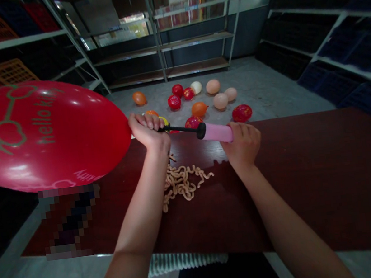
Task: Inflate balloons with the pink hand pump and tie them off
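A big inflated red balloon (77, 121) with "hello kitty" printing fills the left of the head view. My left hand (149, 130) is closed around its neck and one end of a balloon pump, so the joint between them is hidden. From there the pump's thin black rod (182, 129) runs right to a black collar and a pink barrel (217, 132). Wrapped round the far end of that barrel is my right hand (242, 143). A tangle of pale tan curly strips (182, 182) lies on the dark brown table (313, 177) below, between my forearms.
Beyond the table, several small balloons lie on the grey floor, among them an orange balloon (139, 98) and a dark red balloon (242, 113). Metal shelves (196, 67) stand at the back. Racks with crates (12, 70) line both sides. A blurred patch covers something at left.
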A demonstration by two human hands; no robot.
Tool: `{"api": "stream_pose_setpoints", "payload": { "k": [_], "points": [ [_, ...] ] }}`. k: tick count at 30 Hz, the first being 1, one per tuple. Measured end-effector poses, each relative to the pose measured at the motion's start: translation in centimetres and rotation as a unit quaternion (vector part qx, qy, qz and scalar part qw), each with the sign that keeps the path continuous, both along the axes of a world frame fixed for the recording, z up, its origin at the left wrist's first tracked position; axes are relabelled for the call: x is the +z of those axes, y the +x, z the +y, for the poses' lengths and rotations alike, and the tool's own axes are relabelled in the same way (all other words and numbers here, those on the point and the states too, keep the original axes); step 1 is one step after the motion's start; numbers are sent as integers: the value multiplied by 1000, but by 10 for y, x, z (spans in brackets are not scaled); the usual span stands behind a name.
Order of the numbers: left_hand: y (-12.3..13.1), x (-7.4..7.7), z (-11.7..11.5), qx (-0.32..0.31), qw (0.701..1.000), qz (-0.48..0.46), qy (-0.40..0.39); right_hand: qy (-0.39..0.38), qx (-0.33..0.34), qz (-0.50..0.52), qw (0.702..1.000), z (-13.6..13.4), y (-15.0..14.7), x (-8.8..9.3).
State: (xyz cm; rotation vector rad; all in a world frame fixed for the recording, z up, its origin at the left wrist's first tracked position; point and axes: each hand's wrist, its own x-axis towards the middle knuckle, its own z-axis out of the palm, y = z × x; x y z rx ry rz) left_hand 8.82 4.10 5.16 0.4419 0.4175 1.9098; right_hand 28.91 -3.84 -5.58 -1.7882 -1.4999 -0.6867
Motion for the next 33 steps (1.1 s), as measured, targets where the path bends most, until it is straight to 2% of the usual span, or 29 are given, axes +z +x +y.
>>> {"api": "stream_pose_setpoints", "payload": {
  "k": [7, 12, 18, 23, 28, 33],
  "points": [
    [39, -14, -20, -49, 999, 16, 7, -40, 33, -11, 999, -14, -29, 7],
    [41, -14, -19, -58, 998, 12, -17, -53, 36, -35, 997, -13, -23, 6],
    [27, -9, -8, -55, 997, -19, -57, -64, 32, -89, 993, -9, -12, 8],
    [5, -2, 3, -33, 998, -29, -35, -58, 12, -88, 994, -9, 3, 8],
    [-27, 12, 10, -14, 999, -34, -6, -34, -12, -101, 994, -10, 19, 10],
    [-43, 26, 5, 14, 1000, -11, -1, -32, 4, -80, 996, -7, 14, 7]
  ]
}}
